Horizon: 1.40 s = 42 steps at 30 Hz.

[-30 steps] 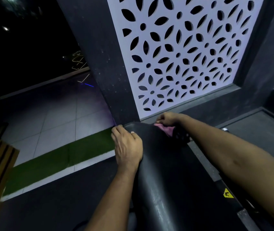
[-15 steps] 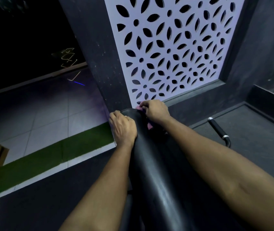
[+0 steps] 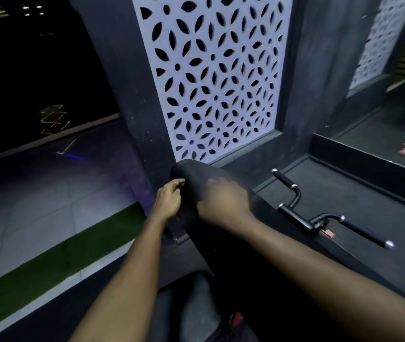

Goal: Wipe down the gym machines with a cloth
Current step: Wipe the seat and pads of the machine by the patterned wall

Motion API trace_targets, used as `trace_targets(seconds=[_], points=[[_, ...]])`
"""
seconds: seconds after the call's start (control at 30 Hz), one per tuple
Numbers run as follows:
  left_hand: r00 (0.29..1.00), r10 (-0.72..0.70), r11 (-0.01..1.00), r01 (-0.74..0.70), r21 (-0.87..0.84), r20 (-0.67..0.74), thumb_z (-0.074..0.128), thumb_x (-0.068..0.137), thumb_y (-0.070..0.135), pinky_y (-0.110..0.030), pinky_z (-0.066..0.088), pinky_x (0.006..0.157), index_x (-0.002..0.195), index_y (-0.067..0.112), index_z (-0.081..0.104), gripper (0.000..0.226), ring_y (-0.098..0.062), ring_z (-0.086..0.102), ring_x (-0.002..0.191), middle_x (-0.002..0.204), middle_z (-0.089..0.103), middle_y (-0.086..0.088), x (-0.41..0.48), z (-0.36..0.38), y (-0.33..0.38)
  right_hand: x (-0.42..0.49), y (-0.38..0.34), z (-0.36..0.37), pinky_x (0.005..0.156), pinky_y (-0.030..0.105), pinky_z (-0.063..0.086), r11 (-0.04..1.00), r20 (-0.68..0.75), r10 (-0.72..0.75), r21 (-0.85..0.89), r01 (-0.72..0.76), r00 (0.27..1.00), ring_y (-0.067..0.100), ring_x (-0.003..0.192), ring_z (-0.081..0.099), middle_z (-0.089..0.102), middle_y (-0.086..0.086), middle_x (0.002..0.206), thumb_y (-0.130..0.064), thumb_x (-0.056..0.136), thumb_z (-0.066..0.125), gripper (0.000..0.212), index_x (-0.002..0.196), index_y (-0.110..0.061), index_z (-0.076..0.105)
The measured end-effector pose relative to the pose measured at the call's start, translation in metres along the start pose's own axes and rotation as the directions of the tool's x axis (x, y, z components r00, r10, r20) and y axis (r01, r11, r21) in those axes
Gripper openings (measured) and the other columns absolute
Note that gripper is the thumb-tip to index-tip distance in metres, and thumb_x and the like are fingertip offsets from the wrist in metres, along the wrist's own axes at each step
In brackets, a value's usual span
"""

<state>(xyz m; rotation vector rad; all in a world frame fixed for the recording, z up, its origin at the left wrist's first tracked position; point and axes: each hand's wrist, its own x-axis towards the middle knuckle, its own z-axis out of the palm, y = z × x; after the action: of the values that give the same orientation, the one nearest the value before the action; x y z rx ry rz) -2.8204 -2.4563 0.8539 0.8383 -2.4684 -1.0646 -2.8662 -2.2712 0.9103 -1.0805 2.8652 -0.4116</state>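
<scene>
**Colour and pattern reference: gym machine and surroundings**

Machine pad (image 3: 196,172): plain black. Cloth (image 3: 212,181): pink, only a sliver visible. Wall panel (image 3: 216,77): white, with dark petal-shaped cut-outs repeating as flowers. Wall (image 3: 132,95): dark grey. Floor strip (image 3: 60,257): green, beside pale grey tiles (image 3: 36,206). Handles (image 3: 282,178): black with silver ends.

Dim, warped at edges; right hand (image 3: 223,201) motion-blurred.

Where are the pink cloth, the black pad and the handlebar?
pink cloth (image 3: 212,181): head view, visible pink sliver.
black pad (image 3: 190,169): head view, rounded far end.
handlebar (image 3: 282,178): head view, far black grip.
</scene>
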Motion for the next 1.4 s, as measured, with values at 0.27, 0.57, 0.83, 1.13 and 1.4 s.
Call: trace_targets(seconds=[0.27, 0.57, 0.83, 1.13, 1.4], points=[[0.948, 0.219, 0.974, -0.225, -0.001, 0.232, 0.041, 0.093, -0.01, -0.024, 0.023, 0.121, 0.143, 0.01, 0.056, 0.055, -0.018, 0.037, 0.146, 0.155, 0.045, -0.005, -0.041, -0.014, 0.002, -0.084, -0.01, 0.062, 0.104, 0.05, 0.04, 0.966, -0.17, 0.195, -0.135, -0.219, 0.966, 0.039, 0.136, 0.035, 0.039, 0.008, 0.159, -0.038, 0.077, 0.071, 0.078, 0.15, -0.039, 0.044], [0.865, 0.234, 0.956, -0.287, 0.054, 0.443, 0.035, 0.095, -0.007, -0.024, 0.007, 0.122, 0.156, 0.013, 0.035, 0.065, -0.018, 0.016, 0.155, 0.167, 0.02, 0.001, -0.068, 0.017, 0.02, -0.105, -0.001, 0.068, 0.098, 0.048, 0.043, 0.907, -0.329, 0.356, -0.105, -0.409, 0.875, 0.042, 0.125, 0.047, 0.05, 0.011, 0.149, -0.035, 0.082, 0.067, 0.066, 0.146, -0.035, 0.052], [0.922, 0.171, 0.968, -0.223, 0.116, 0.349, 0.037, 0.078, -0.003, -0.033, 0.018, 0.124, 0.15, 0.03, 0.047, 0.079, -0.015, 0.027, 0.151, 0.162, 0.03, 0.016, -0.068, 0.025, 0.014, -0.108, 0.016, 0.059, 0.088, 0.044, 0.043, 0.923, -0.337, 0.351, -0.031, -0.383, 0.874, 0.035, 0.117, 0.05, 0.057, 0.005, 0.135, -0.041, 0.081, 0.061, 0.058, 0.139, -0.037, 0.056], [0.928, 0.104, 0.943, -0.206, 0.261, 0.358, 0.04, 0.09, 0.005, -0.058, 0.017, 0.121, 0.159, 0.016, 0.026, 0.071, -0.025, 0.022, 0.152, 0.169, 0.014, 0.0, -0.118, 0.026, 0.044, -0.226, 0.052, 0.064, 0.08, 0.043, 0.045, 0.815, -0.536, 0.449, -0.081, -0.573, 0.715, 0.034, 0.108, 0.052, 0.059, 0.005, 0.135, -0.043, 0.079, 0.068, 0.055, 0.133, -0.035, 0.062], [0.767, 0.431, 0.902, -0.342, -0.265, 0.476, 0.048, 0.097, 0.003, -0.022, 0.049, 0.091, 0.124, 0.018, 0.066, 0.035, -0.024, 0.063, 0.109, 0.122, 0.068, -0.015, -0.177, 0.032, 0.082, -0.299, 0.068, 0.026, 0.104, 0.038, 0.048, 0.727, -0.569, 0.576, 0.685, -0.049, 0.587, 0.02, 0.119, 0.058, 0.057, -0.001, 0.132, -0.018, 0.07, 0.068, 0.076, 0.14, -0.031, 0.044]])
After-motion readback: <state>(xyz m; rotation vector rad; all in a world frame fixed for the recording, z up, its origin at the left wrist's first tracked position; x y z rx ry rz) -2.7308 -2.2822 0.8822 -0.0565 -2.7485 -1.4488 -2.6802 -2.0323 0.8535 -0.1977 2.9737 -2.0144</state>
